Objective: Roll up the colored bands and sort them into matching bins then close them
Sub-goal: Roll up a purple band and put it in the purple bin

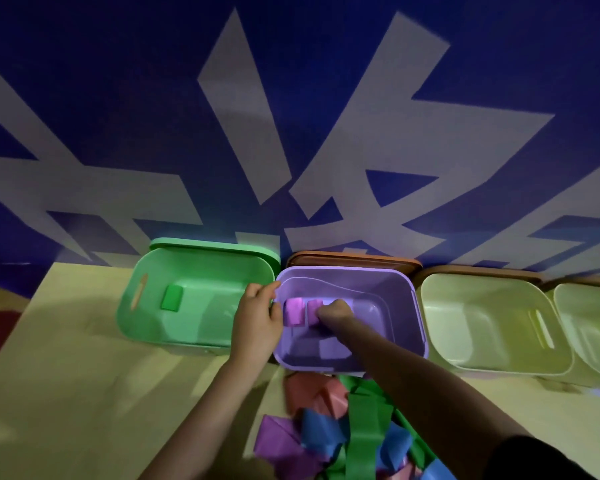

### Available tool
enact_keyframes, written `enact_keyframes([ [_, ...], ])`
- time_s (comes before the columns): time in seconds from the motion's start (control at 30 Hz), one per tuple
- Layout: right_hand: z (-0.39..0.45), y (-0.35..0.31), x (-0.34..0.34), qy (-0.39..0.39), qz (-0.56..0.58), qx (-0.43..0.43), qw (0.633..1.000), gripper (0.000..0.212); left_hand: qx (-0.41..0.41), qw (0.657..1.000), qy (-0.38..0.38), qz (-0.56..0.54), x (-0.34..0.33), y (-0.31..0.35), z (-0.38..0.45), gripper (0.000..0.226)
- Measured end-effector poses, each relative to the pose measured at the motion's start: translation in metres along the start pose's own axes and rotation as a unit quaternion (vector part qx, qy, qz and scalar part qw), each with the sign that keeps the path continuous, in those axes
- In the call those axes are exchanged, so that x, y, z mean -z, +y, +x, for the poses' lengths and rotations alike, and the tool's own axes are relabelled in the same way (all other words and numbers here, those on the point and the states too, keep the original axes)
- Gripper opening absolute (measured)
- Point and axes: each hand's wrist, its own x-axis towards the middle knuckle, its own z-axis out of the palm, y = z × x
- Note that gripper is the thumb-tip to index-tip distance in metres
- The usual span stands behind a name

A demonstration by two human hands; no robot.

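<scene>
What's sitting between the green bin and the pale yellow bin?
In the head view, the purple bin stands between the green bin and the pale yellow bin. The left hand holds its rim.

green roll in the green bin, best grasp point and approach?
Pinch the green roll across its two long side edges, coming straight down through the open top of the green bin. It lies flat and alone on the bin floor near the left handle wall, so the walls likely block any sideways approach.
</scene>
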Motion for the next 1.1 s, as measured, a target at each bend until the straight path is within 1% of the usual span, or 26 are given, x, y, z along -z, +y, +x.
enact_keyframes([
  [0.07, 0.001, 0.0, -0.003, -0.002, -0.024, 0.006, 1.0, 0.012, -0.007, 1.0, 0.006, -0.003, -0.002, -0.002, 0.001, 0.041],
  [0.2, 0.003, -0.001, -0.006, 0.007, -0.037, 0.012, 0.999, 0.008, -0.015, 1.0, 0.013, -0.012, -0.003, -0.004, 0.0, 0.041],
  [0.33, 0.007, -0.002, -0.009, 0.01, -0.052, 0.016, 0.998, 0.028, -0.018, 1.0, 0.017, -0.013, -0.005, -0.005, 0.0, 0.041],
  [0.4, 0.006, -0.001, -0.011, 0.008, -0.074, 0.026, 0.997, 0.031, -0.017, 1.0, 0.019, -0.018, -0.005, -0.005, 0.0, 0.041],
  [0.47, 0.008, 0.001, -0.013, 0.011, -0.069, 0.036, 0.997, 0.025, -0.016, 0.999, 0.019, -0.021, -0.006, -0.006, 0.0, 0.042],
  [0.53, 0.009, 0.001, -0.012, 0.028, -0.041, 0.051, 0.997, 0.012, -0.013, 1.0, 0.017, -0.019, -0.006, -0.005, 0.0, 0.041],
  [0.57, 0.009, 0.0, -0.01, 0.031, -0.037, 0.056, 0.997, 0.014, -0.012, 1.0, 0.016, -0.019, -0.006, -0.005, 0.0, 0.041],
  [0.67, 0.012, 0.0, -0.008, 0.031, -0.066, 0.073, 0.995, 0.03, -0.013, 1.0, 0.017, -0.019, -0.006, -0.004, 0.0, 0.041],
  [0.7, 0.01, 0.0, -0.007, 0.036, -0.064, 0.073, 0.995, 0.031, -0.014, 1.0, 0.018, -0.02, -0.006, -0.004, 0.0, 0.042],
  [0.73, 0.009, 0.0, -0.007, 0.045, -0.062, 0.075, 0.994, 0.026, -0.015, 0.999, 0.02, -0.02, -0.007, -0.004, 0.0, 0.042],
  [0.8, 0.008, 0.002, -0.007, 0.054, -0.094, 0.077, 0.991, 0.007, -0.017, 0.999, 0.021, -0.018, -0.007, -0.003, 0.0, 0.042],
  [0.87, 0.011, 0.006, -0.008, 0.064, -0.138, 0.081, 0.985, 0.024, -0.017, 0.999, 0.021, -0.018, -0.007, -0.004, -0.001, 0.042],
  [0.97, 0.013, 0.006, -0.012, 0.055, -0.117, 0.08, 0.988, 0.021, -0.019, 0.999, 0.021, -0.017, -0.007, -0.004, -0.001, 0.044],
  [1.03, 0.013, 0.005, -0.013, 0.077, -0.11, 0.079, 0.988, 0.025, -0.021, 0.999, 0.023, -0.019, -0.007, -0.003, -0.001, 0.043],
  [1.1, 0.014, 0.006, -0.012, 0.077, -0.125, 0.082, 0.986, 0.028, -0.02, 0.999, 0.028, -0.018, -0.009, -0.003, 0.0, 0.045],
])
